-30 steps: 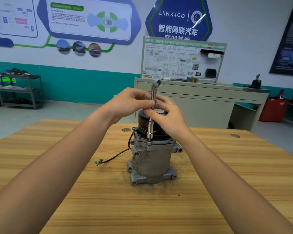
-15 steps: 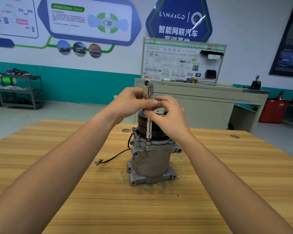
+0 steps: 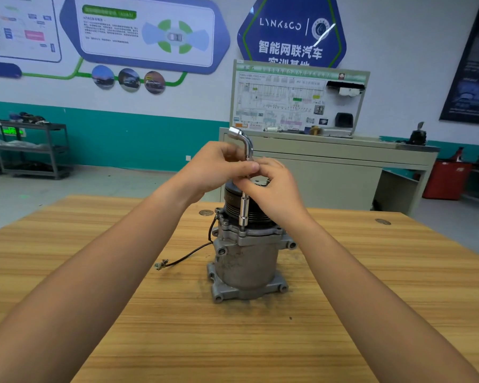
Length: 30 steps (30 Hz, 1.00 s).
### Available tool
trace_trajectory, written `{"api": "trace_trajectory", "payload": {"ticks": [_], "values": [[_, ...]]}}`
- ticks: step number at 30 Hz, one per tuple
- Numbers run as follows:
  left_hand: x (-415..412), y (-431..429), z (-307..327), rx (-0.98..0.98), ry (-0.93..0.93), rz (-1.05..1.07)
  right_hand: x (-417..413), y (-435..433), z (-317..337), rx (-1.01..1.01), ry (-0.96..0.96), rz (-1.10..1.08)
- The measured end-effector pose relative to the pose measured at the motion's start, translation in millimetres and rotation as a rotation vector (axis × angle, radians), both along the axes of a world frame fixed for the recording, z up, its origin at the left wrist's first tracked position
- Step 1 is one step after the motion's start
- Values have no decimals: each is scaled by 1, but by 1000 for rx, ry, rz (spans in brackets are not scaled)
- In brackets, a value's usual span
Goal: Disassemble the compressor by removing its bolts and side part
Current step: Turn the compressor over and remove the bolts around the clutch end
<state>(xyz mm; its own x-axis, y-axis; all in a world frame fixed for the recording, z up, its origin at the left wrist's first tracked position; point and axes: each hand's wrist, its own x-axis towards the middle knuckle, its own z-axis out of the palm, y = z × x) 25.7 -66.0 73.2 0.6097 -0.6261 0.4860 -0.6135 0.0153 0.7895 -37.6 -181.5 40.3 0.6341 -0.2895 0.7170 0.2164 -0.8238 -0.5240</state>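
Pinching the L-wrench shaft: left hand from 9 o'clock, right hand from 3 o'clock, fingers curled. Socket seated on the compressor top flange; compressor upright mid-table. Bent handle end has swung further toward 10 o'clock.

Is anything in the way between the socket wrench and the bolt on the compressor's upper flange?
Nothing visible. The socket wrench stands upright with its lower end right at the bolt on the compressor, just in front of the black pulley. The left hand and right hand pinch its shaft.
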Motion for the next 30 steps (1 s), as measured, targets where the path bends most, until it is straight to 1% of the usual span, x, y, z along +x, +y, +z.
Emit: {"api": "trace_trajectory", "payload": {"ticks": [2,4,5,7,9,10,12,15,17,22,26,28,30], "values": [[1,-2,-2,0,-7,34,0,0,1,8,5,3],[4,-1,-5,-1,-16,29,-2,1,2,57,8,25],[6,2,-7,-32,-16,32,-3,1,3,92,9,43],[10,7,-16,-135,0,112,-5,1,4,163,33,94],[13,13,-29,-231,88,180,-5,2,6,217,64,144],[13,16,-36,-245,138,188,-4,2,7,229,67,154],[14,22,-50,-174,167,198,-2,2,9,242,57,159],[9,23,-75,80,75,190,0,4,10,244,60,154],[3,17,-90,164,-13,212,0,5,8,255,51,142],[-5,3,-99,139,-210,317,-5,6,11,346,-54,122],[-11,-6,-98,170,-350,375,-8,7,18,416,-163,121],[-11,-8,-94,132,-308,356,-9,7,20,427,-210,109],[-9,-4,-86,9,-201,323,-9,7,22,430,-267,92]]}}
